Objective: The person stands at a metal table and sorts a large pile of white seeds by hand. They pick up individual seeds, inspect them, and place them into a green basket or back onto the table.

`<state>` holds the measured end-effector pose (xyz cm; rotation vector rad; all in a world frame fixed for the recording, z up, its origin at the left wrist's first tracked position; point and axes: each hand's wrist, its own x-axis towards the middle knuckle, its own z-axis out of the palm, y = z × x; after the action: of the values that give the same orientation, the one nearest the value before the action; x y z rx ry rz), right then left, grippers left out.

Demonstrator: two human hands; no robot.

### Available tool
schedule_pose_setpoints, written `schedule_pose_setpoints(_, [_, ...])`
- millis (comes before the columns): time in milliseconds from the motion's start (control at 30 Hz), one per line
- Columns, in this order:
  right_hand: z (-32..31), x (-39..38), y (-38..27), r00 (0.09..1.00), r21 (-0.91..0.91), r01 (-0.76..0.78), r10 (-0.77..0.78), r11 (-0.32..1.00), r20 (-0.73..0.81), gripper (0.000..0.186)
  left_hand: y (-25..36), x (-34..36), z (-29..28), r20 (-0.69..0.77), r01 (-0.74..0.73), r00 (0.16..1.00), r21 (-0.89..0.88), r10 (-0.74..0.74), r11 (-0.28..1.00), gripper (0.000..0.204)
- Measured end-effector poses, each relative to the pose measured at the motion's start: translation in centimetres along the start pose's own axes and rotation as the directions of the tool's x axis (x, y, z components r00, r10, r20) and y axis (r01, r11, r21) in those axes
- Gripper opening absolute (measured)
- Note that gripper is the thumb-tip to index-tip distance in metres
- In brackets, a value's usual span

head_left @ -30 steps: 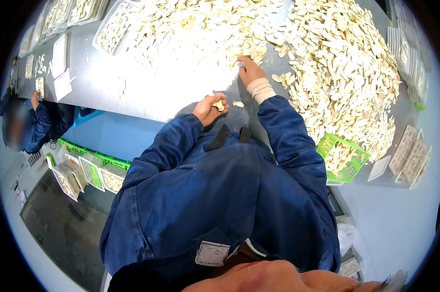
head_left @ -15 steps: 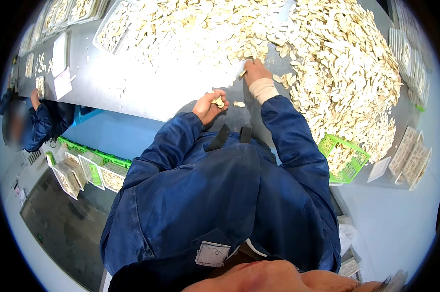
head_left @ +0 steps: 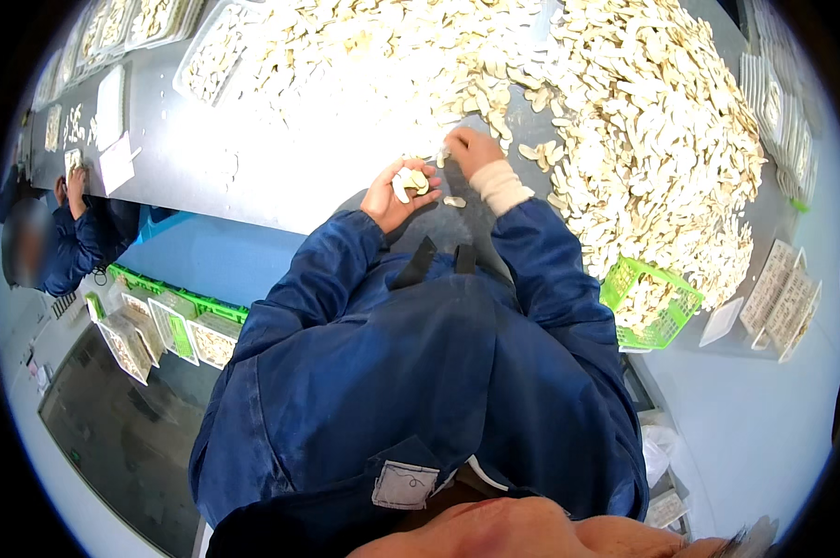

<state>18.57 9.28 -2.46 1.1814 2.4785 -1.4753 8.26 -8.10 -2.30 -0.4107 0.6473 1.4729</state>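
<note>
My left hand (head_left: 396, 195) is cupped palm up around a few pale slices (head_left: 410, 183), which look like dried mushroom, at the near edge of the steel table (head_left: 187, 172). Just to its right, my right hand (head_left: 468, 151) pinches a small pale slice (head_left: 443, 155), held close to the left fingertips without clearly touching them. A loose slice (head_left: 454, 201) lies below the right hand. A big heap of similar slices (head_left: 648, 139) covers the right of the table, with more spread beyond my hands under strong glare.
A green basket (head_left: 680, 307) of slices stands at lower right. Clear tubs (head_left: 211, 70) sit at back left, stacked trays (head_left: 768, 112) at the right edge. A co-worker (head_left: 76, 237) handles something small at far left. Crates with upright containers (head_left: 169, 325) sit below the table's left side.
My right hand has drawn back from the spread slices, leftward toward my left hand, pinching a slice. My left hand has loosened, showing more of what it holds. The co-worker's hands have shifted.
</note>
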Motion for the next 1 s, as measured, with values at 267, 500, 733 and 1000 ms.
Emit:
schedule_pose_setpoints(267, [2.1,3.6,-1.8,0.976,-0.305,-0.165,0.199,0.938,0.083,0.029,0.3,-0.5,-1.1,-0.053,0.006,0.999,0.051,-0.003,0.999,0.027])
schedule_pose_setpoints(500, [1.7,3.4,-1.0,0.984,-0.172,-0.118,0.139,0.978,0.111,0.024,0.7,-0.7,-1.4,-0.052,0.003,0.999,0.046,-0.001,0.999,0.025])
schedule_pose_setpoints(733, [-0.1,2.2,0.9,0.973,0.323,-0.226,0.195,0.919,0.124,0.019,0.9,-0.7,-0.7,-0.077,0.010,0.997,0.066,-0.005,0.998,0.025])
schedule_pose_setpoints(1000, [-1.3,-1.1,0.5,0.973,0.394,-0.178,0.101,0.902,0.209,0.021,0.9,-0.1,0.2,-0.054,0.039,0.998,0.038,-0.037,0.999,0.027])
